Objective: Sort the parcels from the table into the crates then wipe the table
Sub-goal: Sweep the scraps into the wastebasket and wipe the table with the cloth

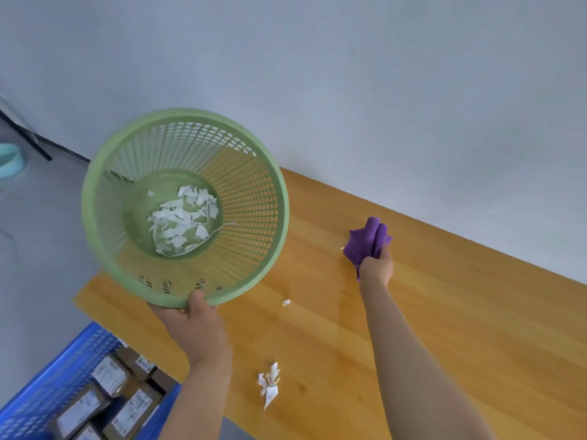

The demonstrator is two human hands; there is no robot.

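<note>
My left hand (193, 322) grips the near rim of a green perforated basket (254, 198), tilted toward me over the table's left end, with white paper scraps (182, 222) in its bottom. My right hand (376, 265) grips a bunched purple cloth (365, 239) that rests on the wooden table (460, 328) near its far edge. A clump of white paper scraps (269, 384) lies on the table close to me, and a small scrap (286, 302) lies just right of the basket rim. A blue crate (60, 369) at bottom left holds several brown parcels (109, 374) with white labels.
A grey wall (349, 90) runs along the table's far edge. Grey floor shows to the left, with a teal round container (9, 160) and a black bar (28, 138) far left. A tiny white fleck (342, 248) sits beside the cloth.
</note>
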